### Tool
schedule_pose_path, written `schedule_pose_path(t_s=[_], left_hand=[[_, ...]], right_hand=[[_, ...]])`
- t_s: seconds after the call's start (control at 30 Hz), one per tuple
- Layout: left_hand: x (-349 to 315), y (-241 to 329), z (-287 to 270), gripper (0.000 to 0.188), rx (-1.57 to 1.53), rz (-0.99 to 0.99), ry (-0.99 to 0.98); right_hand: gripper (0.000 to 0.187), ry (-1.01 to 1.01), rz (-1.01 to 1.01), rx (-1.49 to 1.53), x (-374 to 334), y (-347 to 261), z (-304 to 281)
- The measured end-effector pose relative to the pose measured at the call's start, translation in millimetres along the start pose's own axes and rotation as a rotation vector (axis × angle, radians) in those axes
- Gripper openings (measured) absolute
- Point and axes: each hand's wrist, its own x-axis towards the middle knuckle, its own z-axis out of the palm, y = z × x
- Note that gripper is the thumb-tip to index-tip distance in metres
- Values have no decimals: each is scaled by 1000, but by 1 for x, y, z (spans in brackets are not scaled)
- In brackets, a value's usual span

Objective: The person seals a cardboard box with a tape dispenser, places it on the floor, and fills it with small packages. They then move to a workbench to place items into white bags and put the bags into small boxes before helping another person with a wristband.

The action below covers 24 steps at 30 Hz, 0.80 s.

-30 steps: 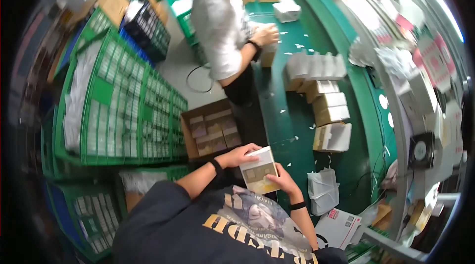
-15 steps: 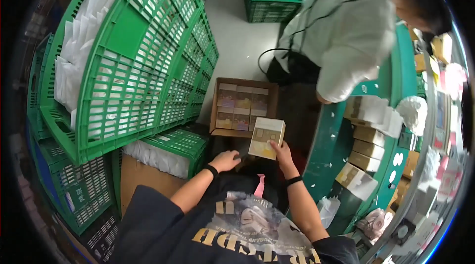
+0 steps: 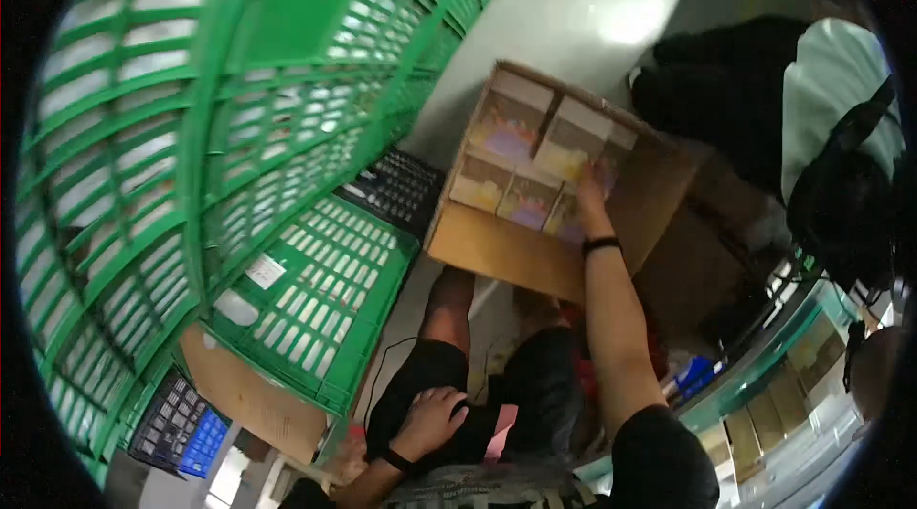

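My right hand (image 3: 592,188) reaches into an open cardboard carton (image 3: 506,243) and grips the near edge of a small pale product box (image 3: 571,138). That box tops a row of similar boxes (image 3: 504,122) with clear-looking, yellow and purple fronts. Other small boxes (image 3: 528,201) stand in the nearer row, partly covered by my right hand and wrist. Down by my thigh, my left hand (image 3: 430,423) has its fingers curled. Something dark shows at its fingertips, too blurred to name.
Tall green plastic crates (image 3: 220,127) filled with white packets rise on the left. A lower green crate (image 3: 315,289) sits beside my leg, with a black crate (image 3: 396,189) behind it. At right, a person's pale sleeve (image 3: 836,117) is near the workbench with boxes (image 3: 764,423).
My view has turned and come closer to the carton. The right hand has carried the small box from in front of me into the carton. My left hand remains near my lap.
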Motion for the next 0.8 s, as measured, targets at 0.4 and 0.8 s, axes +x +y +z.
schedule_pose_path(t_s=[0.4,0.8], left_hand=[[21,51,-38,35,338,474,54],[37,222,-123,36,799,833,-52]], right_hand=[[50,-92,-349,-791,-95,-86,-59],[32,684,-397,-277,-608,19,-191]])
